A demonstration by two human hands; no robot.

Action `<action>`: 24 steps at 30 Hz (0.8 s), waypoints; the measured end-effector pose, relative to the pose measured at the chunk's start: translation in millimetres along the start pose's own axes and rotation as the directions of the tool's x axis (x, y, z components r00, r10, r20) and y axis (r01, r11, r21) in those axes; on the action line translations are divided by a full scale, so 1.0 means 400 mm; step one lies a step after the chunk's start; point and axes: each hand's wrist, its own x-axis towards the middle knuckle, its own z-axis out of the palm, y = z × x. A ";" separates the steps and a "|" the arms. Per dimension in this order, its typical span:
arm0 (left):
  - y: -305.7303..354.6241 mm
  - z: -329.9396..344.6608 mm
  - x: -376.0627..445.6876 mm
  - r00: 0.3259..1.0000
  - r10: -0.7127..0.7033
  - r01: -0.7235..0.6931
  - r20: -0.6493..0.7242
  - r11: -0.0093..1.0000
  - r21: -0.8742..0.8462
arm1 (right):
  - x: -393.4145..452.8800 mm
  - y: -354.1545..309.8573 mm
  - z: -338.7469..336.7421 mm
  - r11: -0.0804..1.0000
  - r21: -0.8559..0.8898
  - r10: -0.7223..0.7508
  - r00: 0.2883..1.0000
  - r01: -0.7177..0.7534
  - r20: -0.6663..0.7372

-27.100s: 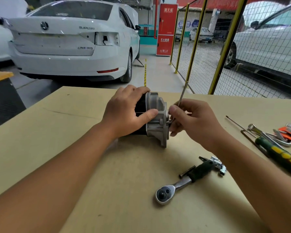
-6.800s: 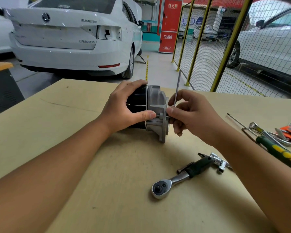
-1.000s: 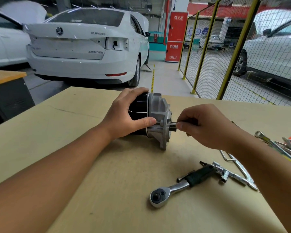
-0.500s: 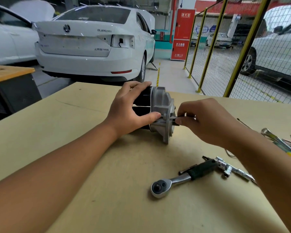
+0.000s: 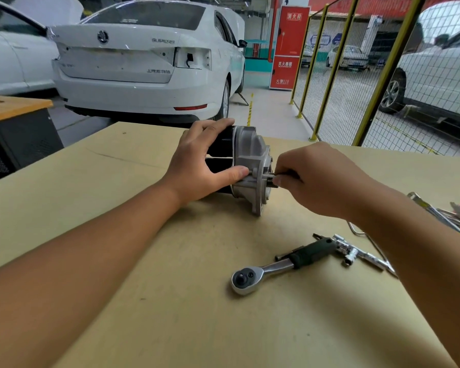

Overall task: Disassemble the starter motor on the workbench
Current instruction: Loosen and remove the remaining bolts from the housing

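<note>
The left hand (image 5: 197,166) clasps the black-bodied starter motor with cast-aluminium end housing (image 5: 246,166) lying mid-bench on the tan workbench (image 5: 144,288). The right hand (image 5: 319,179) pinches a slim steel bolt (image 5: 272,176) at the housing face. Disassembly looks early: the housing is still attached.

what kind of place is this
Most likely a car repair workshop: a white sedan parked indoors with a tail light missing, a starter motor on the workbench, and a ratchet wrench beside it.

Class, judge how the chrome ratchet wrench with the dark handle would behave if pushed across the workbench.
The chrome ratchet wrench with the dark handle looks like rigid steel, so probably stiff and fairly heavy. Lying flat on the tan workbench, it would likely slide or pivot, not roll.
</note>
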 end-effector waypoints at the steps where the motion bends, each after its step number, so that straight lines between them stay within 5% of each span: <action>1: -0.001 0.001 0.000 1.000 0.002 -0.002 -0.001 1.000 0.002 | -0.001 0.001 0.000 1.000 -0.016 0.003 0.999 -0.004 -0.039; 4: -0.006 0.002 0.000 1.000 0.010 -0.010 -0.004 1.000 0.008 | -0.002 0.001 0.004 0.999 -0.038 0.022 0.994 -0.026 -0.107; 11: -0.005 0.002 -0.001 1.000 0.012 -0.012 -0.005 1.000 0.028 | -0.004 -0.008 -0.013 0.994 0.092 0.054 0.998 -0.052 -0.020; 24: -0.007 0.004 0.001 1.000 0.015 -0.015 -0.011 0.999 0.035 | 0.001 -0.032 -0.008 0.983 -0.165 0.074 0.996 -0.081 -0.048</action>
